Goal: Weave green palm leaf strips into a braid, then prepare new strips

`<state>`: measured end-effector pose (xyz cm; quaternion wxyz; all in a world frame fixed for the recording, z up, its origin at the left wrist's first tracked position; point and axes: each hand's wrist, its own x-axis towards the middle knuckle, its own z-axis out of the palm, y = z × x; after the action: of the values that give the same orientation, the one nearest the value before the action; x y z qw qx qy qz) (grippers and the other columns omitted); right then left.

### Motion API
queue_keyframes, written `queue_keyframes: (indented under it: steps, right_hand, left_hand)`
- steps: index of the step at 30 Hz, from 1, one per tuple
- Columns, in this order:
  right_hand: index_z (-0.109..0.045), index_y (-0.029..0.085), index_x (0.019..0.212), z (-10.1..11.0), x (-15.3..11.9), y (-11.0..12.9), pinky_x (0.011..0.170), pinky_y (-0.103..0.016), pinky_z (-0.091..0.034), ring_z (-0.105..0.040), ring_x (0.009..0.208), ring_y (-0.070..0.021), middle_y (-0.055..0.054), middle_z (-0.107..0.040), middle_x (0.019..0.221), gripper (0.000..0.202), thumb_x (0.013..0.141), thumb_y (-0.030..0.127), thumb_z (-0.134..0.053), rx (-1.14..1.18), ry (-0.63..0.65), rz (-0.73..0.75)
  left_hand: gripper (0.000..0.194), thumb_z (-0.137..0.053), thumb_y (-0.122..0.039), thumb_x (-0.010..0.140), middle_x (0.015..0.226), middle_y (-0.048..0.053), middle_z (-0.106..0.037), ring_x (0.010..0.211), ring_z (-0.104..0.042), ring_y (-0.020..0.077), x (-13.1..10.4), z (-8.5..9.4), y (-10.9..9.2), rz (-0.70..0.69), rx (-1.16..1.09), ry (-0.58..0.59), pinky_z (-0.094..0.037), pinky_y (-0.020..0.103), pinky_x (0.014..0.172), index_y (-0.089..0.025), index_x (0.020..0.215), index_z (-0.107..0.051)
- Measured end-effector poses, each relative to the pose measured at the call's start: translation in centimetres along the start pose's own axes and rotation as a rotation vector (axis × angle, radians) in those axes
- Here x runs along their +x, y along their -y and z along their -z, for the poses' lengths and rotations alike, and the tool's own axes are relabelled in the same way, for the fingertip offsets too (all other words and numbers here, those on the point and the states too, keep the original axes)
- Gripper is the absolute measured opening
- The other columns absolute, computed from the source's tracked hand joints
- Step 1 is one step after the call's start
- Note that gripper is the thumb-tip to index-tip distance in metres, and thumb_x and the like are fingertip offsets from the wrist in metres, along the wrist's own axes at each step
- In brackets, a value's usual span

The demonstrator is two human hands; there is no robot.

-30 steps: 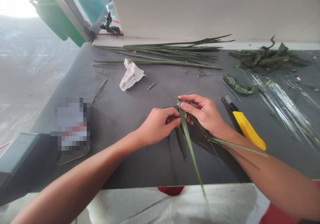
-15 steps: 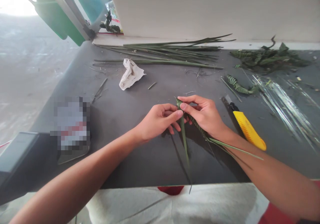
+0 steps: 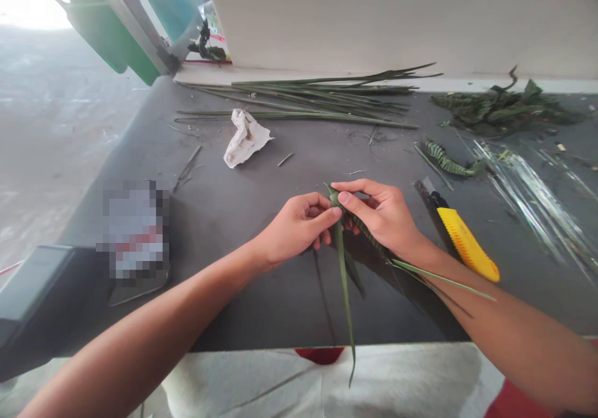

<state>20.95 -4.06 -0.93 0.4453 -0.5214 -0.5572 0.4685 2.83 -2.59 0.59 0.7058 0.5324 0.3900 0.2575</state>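
A piece of woven green leaf (image 3: 335, 199) is pinched between my two hands above the table's front half. My left hand (image 3: 303, 223) grips its left side, thumb and fingertips pressed together. From the right, my right hand (image 3: 380, 209) holds the upper end between thumb and forefinger. A long leaf strip (image 3: 344, 281) dangles below the fingers past the table edge. The ribbed, braided part (image 3: 367, 230) runs under my right palm, and thin stalks stick out along my right forearm. The fingers hide some of the weave.
A yellow utility knife (image 3: 468, 243) lies right of my right hand. Behind it are a finished braided piece (image 3: 448, 159), clear plastic sleeves (image 3: 527, 194) and a leaf pile (image 3: 509, 109). Long green leaves (image 3: 317, 100), crumpled tissue (image 3: 246, 139) and a blurred-out phone-like object (image 3: 137, 234) also lie there.
The dangling strip has swung and now hangs lower over the table edge, with a second short leaf end showing behind it. Both hands keep nearly the same pinch.
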Motion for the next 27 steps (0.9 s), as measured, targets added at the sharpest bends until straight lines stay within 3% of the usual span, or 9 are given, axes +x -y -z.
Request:
queue_keyframes:
  steps: [5,16,23,27]
  right_hand:
    - [-0.077,0.02,0.107,-0.08,-0.02,-0.27,0.041,-0.024,-0.047,-0.058,0.043,-0.0114,0.003,-0.064,0.055,0.022,0.09,0.032,-0.07,0.022,0.02,0.007]
    - [-0.077,0.021,0.109,-0.07,-0.07,-0.54,0.04,-0.024,-0.046,-0.055,0.043,-0.0109,0.003,-0.062,0.056,0.022,0.092,0.033,-0.068,0.004,0.052,0.029]
    - [-0.076,0.02,0.108,-0.11,-0.22,-0.4,0.042,-0.024,-0.045,-0.055,0.044,-0.0095,0.003,-0.063,0.06,0.02,0.093,0.029,-0.067,-0.082,0.012,0.108]
    - [-0.077,0.02,0.107,-0.05,-0.17,-0.22,0.045,-0.024,-0.047,-0.056,0.047,-0.0085,0.001,-0.07,0.074,0.019,0.092,0.026,-0.068,-0.122,0.004,0.173]
  left_hand:
    - [0.025,-0.056,-0.029,0.098,0.068,0.0,-0.063,0.05,-0.055,0.0053,-0.07,-0.03,-0.12,0.037,0.037,0.053,-0.04,0.015,0.041,-0.013,0.079,-0.056]
    - [0.029,-0.056,-0.031,0.098,0.057,-0.003,-0.057,0.047,-0.051,0.0052,-0.13,0.03,0.11,0.026,0.062,-0.019,-0.04,0.015,0.042,-0.015,0.074,-0.056]
    - [0.021,-0.073,-0.025,0.086,0.067,-0.003,-0.062,0.052,-0.053,0.0052,-0.12,0.05,0.14,0.015,0.029,0.016,-0.043,0.015,0.045,-0.015,0.081,-0.055]
    - [0.023,-0.076,-0.026,0.083,0.069,-0.002,-0.062,0.053,-0.052,0.0046,-0.13,-0.04,0.13,0.006,0.035,-0.013,-0.04,0.016,0.045,-0.013,0.08,-0.057]
